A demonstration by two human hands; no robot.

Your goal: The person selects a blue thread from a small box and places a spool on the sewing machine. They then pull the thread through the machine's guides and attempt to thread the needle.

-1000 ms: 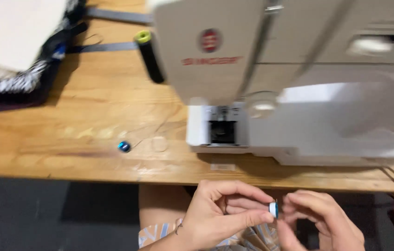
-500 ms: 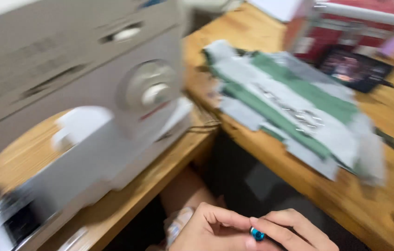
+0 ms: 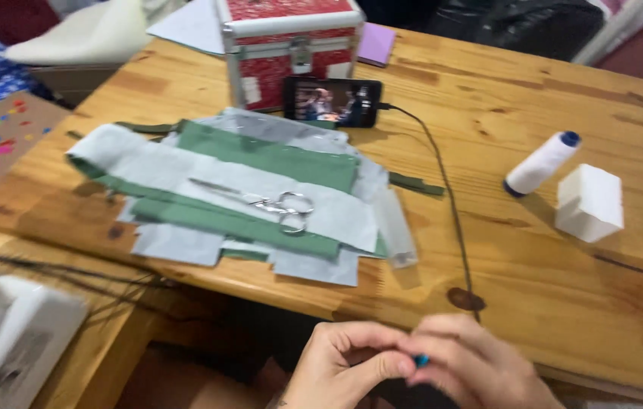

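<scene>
At the bottom edge of the head view, my left hand (image 3: pixel 352 365) and my right hand (image 3: pixel 469 365) meet below the table's front edge. Together they pinch a small blue bobbin-like piece (image 3: pixel 420 360) between thumbs and fingertips; only a sliver of it shows. Just beyond them lies a stack of green and pale grey fabric pieces (image 3: pixel 245 193) with a pair of silver scissors (image 3: pixel 272 206) resting on top.
A wooden table (image 3: pixel 549 280) carries a white thread spool with blue ends (image 3: pixel 539 163), a white block (image 3: pixel 589 202), a phone (image 3: pixel 333 101) with its cable (image 3: pixel 454 220), and a red metal-edged case (image 3: pixel 291 45). The white sewing machine's corner (image 3: pixel 10 341) sits bottom left.
The view has swung right from the sewing machine to the fabric, case and thread spool. My hands stay together on the small blue piece at the bottom of the view.
</scene>
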